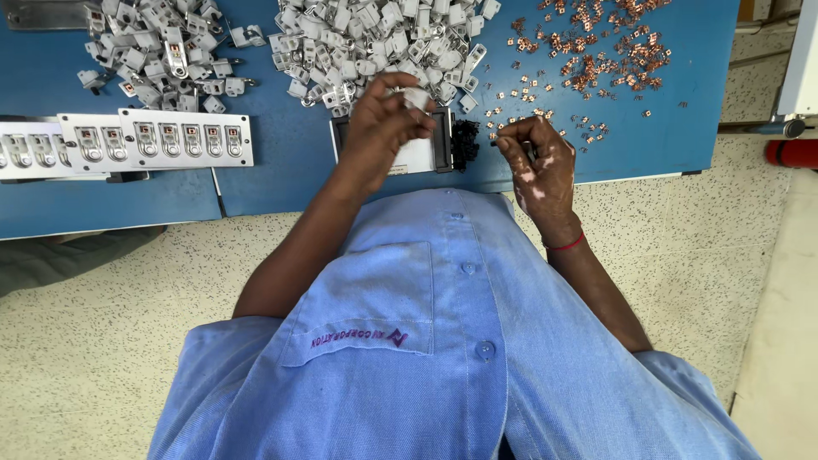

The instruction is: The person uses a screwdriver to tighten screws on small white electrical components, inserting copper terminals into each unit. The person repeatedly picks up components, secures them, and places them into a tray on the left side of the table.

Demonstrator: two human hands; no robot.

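At the blue table's [281,183] near edge, your left hand [381,128] pinches one white plastic housing [417,98] over the small fixture [422,153], the white pile [375,43] at 12 o'clock. Your right hand [541,162] nips a tiny dark part [496,142]; copper clips [596,51] lie at 1 o'clock. Probably best to steady both wrists and seat squarely.

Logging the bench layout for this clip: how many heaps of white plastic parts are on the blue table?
2. One heap of white parts lies at the upper left; a larger heap lies just beyond the left hand. Both run past the top edge, so more may be hidden.
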